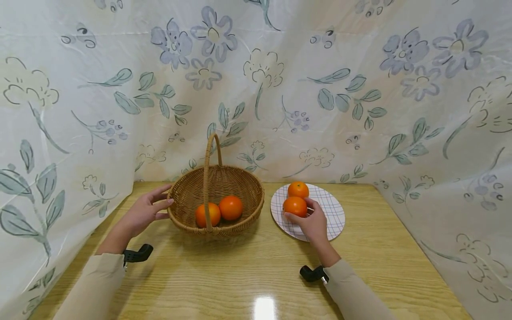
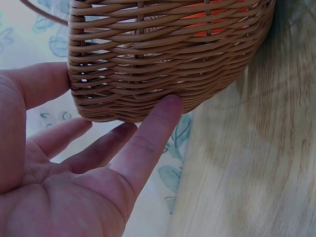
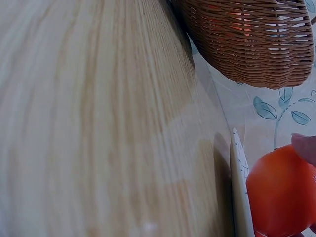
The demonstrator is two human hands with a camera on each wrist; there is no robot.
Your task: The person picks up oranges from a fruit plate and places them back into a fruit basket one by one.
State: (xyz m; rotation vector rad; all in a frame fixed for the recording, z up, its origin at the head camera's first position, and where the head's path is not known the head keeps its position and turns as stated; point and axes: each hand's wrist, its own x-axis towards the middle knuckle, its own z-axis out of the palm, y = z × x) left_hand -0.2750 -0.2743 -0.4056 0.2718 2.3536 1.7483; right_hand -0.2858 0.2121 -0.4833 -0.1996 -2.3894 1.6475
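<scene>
Left hand laid against basket wall at 9 o'clock side, fingers straight and spread, nothing clasped. Right hand curled round near orange on plate, fingertips seen on fruit in right wrist view. Second orange set just beyond at 12 o'clock, touching it. Plate placed just beside basket at 3 o'clock. Two oranges lodged in basket, touching, handle upright. Everything carried on wooden bench; flowered cloth hung behind.
</scene>
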